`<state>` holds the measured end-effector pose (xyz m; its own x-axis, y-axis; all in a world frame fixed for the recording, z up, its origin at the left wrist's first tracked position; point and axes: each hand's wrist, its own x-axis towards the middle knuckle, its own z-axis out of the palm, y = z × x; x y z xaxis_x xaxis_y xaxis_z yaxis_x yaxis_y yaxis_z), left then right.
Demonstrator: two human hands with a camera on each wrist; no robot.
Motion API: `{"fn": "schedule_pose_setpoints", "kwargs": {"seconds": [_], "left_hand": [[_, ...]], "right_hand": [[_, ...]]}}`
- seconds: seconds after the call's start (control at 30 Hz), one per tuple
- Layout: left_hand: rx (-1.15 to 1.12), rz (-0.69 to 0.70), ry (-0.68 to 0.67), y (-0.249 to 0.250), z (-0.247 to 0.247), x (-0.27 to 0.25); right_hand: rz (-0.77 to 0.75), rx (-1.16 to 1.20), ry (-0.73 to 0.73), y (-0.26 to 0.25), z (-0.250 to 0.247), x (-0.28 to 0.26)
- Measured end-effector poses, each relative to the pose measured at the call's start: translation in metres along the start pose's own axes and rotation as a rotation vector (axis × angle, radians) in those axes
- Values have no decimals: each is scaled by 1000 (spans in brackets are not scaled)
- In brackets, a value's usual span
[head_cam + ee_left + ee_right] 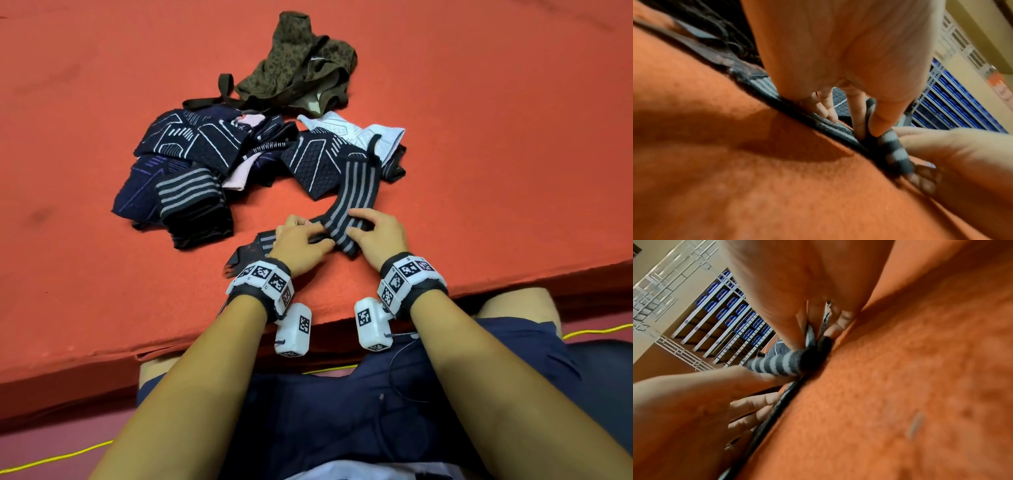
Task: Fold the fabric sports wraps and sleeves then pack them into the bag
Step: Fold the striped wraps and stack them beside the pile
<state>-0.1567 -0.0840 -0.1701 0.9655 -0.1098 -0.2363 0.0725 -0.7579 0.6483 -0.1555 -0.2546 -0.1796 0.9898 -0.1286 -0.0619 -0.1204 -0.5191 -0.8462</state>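
A black wrap with grey stripes (pixel 354 192) lies on the red mat (pixel 102 274), bent into a fold near the front edge. My left hand (pixel 318 238) pinches it between thumb and forefinger at the fold; the left wrist view shows that pinch on the striped wrap (pixel 894 151). My right hand (pixel 359 228) grips the same wrap from the right, its fingers curled over the folded end (pixel 777 365). The wrap's tail runs left under my left wrist. An olive leopard-print bag (pixel 301 65) lies crumpled and open at the back.
A heap of folded navy, pink and striped wraps (pixel 185 178) sits to the left. A black diamond-pattern sleeve (pixel 318 161) and a white sleeve (pixel 356 132) lie behind my hands. The mat's front edge (pixel 205 346) is near my wrists. A yellow cable (pixel 51 459) crosses the floor.
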Motion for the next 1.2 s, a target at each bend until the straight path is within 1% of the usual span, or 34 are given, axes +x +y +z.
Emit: {"fn": "schedule_pose_setpoints", "kwargs": {"seconds": [0.07,0.17,0.27,0.37,0.43,0.53,0.6,0.77,0.83,0.9,0.97,1.0,1.07,1.13,1.2], "left_hand": [[-163,-18,29,-2,-3,3],[-395,-22,36,-1,-7,6],[-420,-10,91,-11,-5,11],[-436,-23,103,-13,-4,15],[-501,-29,104,-12,-6,17],[-592,-33,141,-10,-6,20],[-650,-46,141,-8,-6,20],[-790,-73,98,-1,-11,15],[-845,-88,96,-1,-13,15],[-904,-102,92,-2,-12,14],[-939,-104,75,-4,-11,13],[-946,-105,65,-4,-11,11],[-954,-100,54,-2,-13,8],[-957,-100,50,1,-16,5],[-936,-119,32,1,-17,5]], "right_hand": [[2,94,-5,-1,0,0],[55,333,-17,-6,0,0],[128,422,-47,-13,5,6],[190,541,-125,-21,7,6],[176,629,-157,-26,5,3],[154,699,-126,-25,1,4],[143,728,-149,-22,2,5],[151,663,-228,-16,5,8],[126,607,-282,-14,5,7],[41,455,-322,-11,5,1],[-68,269,-290,-5,8,-2],[-89,225,-268,-3,10,-2],[-61,254,-237,-3,10,1],[10,382,-200,-4,8,7],[65,438,-174,-5,4,9]]}}
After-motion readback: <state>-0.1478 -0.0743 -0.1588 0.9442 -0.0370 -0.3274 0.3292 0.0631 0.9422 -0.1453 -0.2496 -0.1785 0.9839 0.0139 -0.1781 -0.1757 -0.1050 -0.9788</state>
